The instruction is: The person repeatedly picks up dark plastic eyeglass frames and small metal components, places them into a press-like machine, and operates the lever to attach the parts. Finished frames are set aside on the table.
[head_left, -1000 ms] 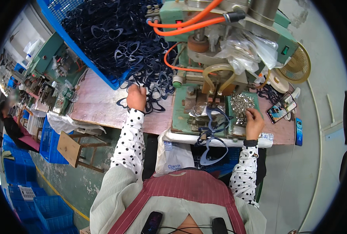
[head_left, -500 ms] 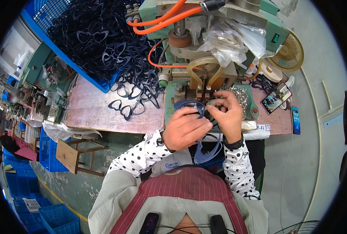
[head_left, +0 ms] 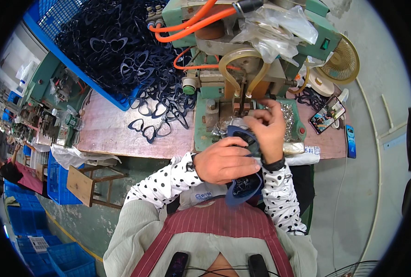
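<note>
My left hand (head_left: 226, 159) is closed around a dark blue glasses frame (head_left: 243, 188) with heart-shaped openings. The frame hangs lengthwise, its near end over my apron and its far end just before the tooling (head_left: 241, 105) of a green bench machine. Beyond it, my right hand (head_left: 269, 127) has thumb and forefinger pinched beside the tooling; whatever lies between those fingertips is too small or hidden to name. A heap of small shiny metal parts (head_left: 287, 121) lies right behind the right hand, on the machine's green base (head_left: 301, 117).
A blue crate (head_left: 83, 83) piled with dark heart-shaped frames (head_left: 117, 55) stands at the far left, several spilling onto the table (head_left: 136, 134). Orange hoses (head_left: 191, 27) cross the machine. At the right are a phone (head_left: 328, 114), a fan (head_left: 341, 60) and a blue packet (head_left: 350, 142).
The machine's upper part with its yellowish tube loop has risen. The glasses frame has swung lengthwise and come slightly toward me with my left hand. My right hand has shifted little.
</note>
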